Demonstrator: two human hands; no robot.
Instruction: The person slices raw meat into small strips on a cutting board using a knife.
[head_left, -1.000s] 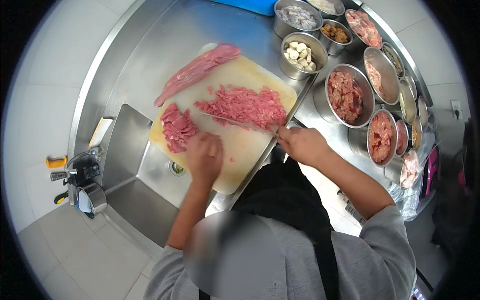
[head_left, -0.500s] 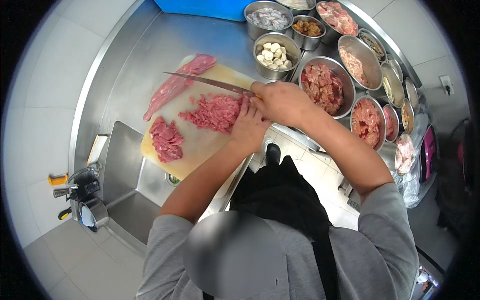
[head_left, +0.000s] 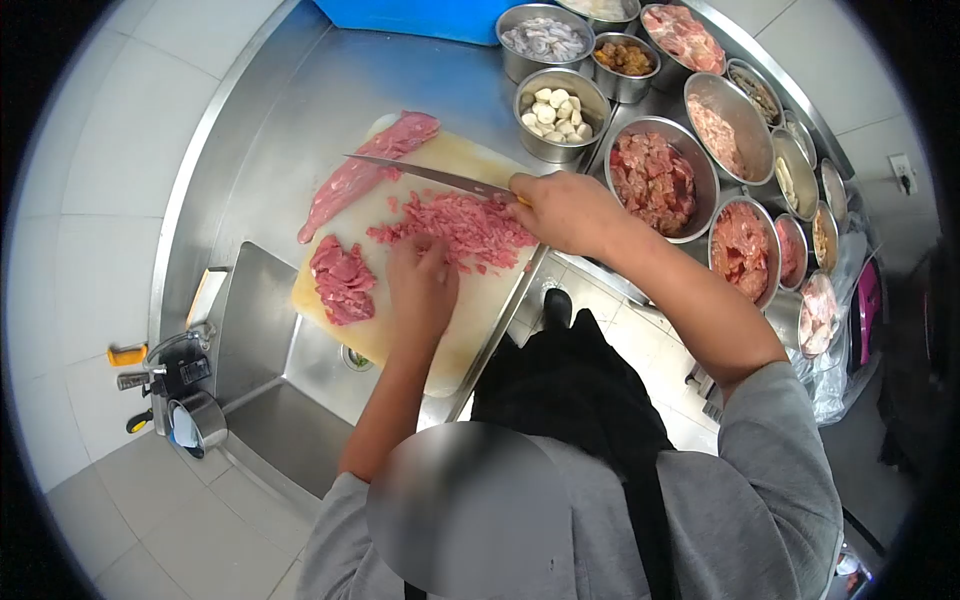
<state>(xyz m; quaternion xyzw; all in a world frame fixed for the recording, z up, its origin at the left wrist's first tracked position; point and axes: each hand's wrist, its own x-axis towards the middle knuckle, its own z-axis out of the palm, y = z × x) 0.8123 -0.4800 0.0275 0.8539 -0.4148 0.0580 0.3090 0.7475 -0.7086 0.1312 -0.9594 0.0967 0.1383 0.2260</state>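
My right hand is wrapped round the handle of a long kitchen knife. Its blade points left, above a heap of chopped raw meat on the pale cutting board. At the heap's left edge is my left hand, fingers curled downward; whether meat is between the fingertips is hidden. Left of that hand lies a small pile of sliced meat. A long uncut piece of meat stretches along the board's far left edge.
A steel sink lies under the board's left side. To the right stand several steel bowls, including one of white balls and one of meat chunks. A blue container is at the back.
My left hand has moved left from beside the knife to the left end of the chopped meat, uncovering the heap's right part. My right hand still holds the knife.
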